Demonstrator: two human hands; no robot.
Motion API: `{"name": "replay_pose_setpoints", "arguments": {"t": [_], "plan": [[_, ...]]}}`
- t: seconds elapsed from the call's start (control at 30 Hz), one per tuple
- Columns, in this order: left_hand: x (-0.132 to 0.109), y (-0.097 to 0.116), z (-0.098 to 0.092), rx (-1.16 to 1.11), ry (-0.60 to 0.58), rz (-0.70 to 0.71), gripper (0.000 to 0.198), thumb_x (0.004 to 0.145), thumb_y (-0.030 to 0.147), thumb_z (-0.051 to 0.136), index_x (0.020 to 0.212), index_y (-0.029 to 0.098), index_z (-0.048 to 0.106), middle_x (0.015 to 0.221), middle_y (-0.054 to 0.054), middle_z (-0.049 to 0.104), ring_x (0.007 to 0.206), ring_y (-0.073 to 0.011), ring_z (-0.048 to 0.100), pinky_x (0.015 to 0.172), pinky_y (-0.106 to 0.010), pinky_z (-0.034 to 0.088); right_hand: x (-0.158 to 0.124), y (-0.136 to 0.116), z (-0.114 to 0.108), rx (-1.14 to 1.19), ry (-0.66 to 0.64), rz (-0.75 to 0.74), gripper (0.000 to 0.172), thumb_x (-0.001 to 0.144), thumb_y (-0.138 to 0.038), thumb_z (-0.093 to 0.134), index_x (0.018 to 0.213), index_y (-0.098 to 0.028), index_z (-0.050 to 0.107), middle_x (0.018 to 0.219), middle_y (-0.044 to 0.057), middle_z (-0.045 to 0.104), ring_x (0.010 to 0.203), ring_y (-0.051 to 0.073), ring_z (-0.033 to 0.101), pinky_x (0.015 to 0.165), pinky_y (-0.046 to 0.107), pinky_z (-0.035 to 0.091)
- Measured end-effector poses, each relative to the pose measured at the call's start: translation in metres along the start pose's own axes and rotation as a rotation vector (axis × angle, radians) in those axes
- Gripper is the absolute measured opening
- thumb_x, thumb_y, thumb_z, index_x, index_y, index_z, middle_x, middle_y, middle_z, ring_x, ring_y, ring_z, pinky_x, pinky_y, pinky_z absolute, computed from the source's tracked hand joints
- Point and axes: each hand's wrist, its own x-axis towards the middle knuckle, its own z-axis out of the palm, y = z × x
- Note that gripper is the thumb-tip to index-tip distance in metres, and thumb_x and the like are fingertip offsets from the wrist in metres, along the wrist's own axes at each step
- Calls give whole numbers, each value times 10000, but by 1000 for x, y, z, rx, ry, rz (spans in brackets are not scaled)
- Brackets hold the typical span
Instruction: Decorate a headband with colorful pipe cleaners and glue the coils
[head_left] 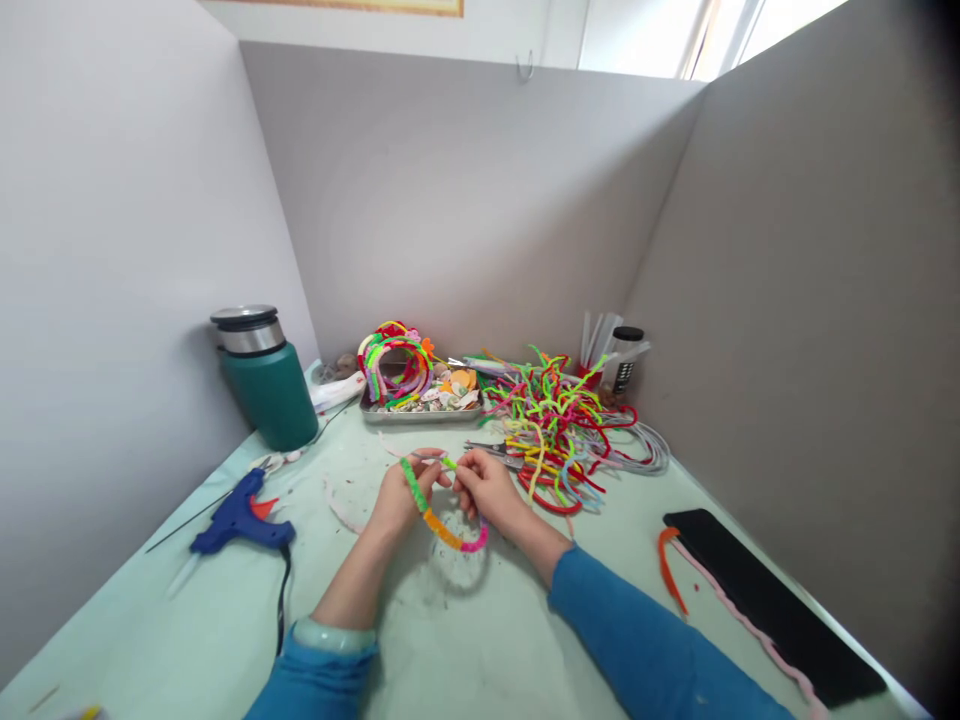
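Observation:
Both hands meet over the middle of the pale green table [480,640]. My left hand [401,497] is closed on a curved hoop wrapped in green, orange and pink pipe cleaner [439,525]. My right hand [487,488] pinches the hoop's upper end, where a green pipe cleaner tip sticks out. The hoop hangs below the fingers in an arc, just above the tabletop.
A pile of coloured pipe cleaners [559,425] lies behind the hands, with scissors [491,452] at its near edge. A metal tray [420,412] of wrapped hoops and shells stands at the back. A teal flask [266,380] and blue glue gun [240,520] are left; a black phone [765,600] right.

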Motion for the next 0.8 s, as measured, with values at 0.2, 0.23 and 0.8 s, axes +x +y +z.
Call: {"name": "replay_pose_setpoints", "arguments": {"t": [0.2,0.23,0.8], "plan": [[6,-11,4,23,88,-15,362,720,449,557,884,129,602,582,-3,613,316,-56,371,327,-198,260,-4,-1,5,-148,72,-175,110,787,-296,483,783,-188,505,656,-20,606,511,99,563,467,199,435],[7,-13,5,4,85,-16,356,728,449,547,874,129,601,584,2,608,314,-54,369,324,-199,258,-6,-3,6,-175,100,-228,107,792,-289,484,808,-189,518,697,-11,620,563,107,577,514,210,449],[9,-23,13,-173,6,-32,409,686,468,603,886,111,589,642,-10,633,326,-46,390,316,-196,290,-12,-3,7,-187,201,-341,254,834,-255,437,1029,-217,595,904,34,636,620,123,557,583,236,458]]}}
